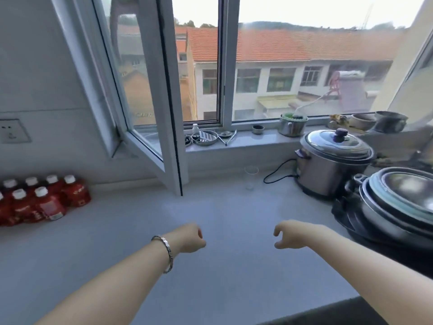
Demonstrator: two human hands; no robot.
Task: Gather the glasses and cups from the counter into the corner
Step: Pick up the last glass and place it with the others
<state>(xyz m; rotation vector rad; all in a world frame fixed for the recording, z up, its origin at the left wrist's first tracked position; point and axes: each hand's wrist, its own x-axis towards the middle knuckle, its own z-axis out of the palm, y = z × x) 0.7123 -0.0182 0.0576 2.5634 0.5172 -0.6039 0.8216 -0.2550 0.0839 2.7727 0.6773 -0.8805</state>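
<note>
Presently both hands hover over the pale grey desk (131, 231), empty. Left hand (191, 238), with a metal bracelet (166, 252) at the wrist, has its fingers curled into a loose fist, gripping nothing. Right hand (294, 234) has fingers bent but parted, gripping nothing.

Clear glass (250, 177) stands upright at 12 o'clock from the hands, well apart from them, near the wall under the window sill (236, 143). At 3 o'clock from the glass: steel cooker (332, 163) with lid on, its black cord (277, 173) looping toward the glass. At 3 o'clock from the hands: stack of dark pans and lids (396, 205).

At 9 o'clock: cluster of red bottles (39, 200) with white caps, against the wall. Open window sash (150, 95) swings inward over the desk. Sill carries small metal dishes (206, 137) and a steel pot (293, 125).
</note>
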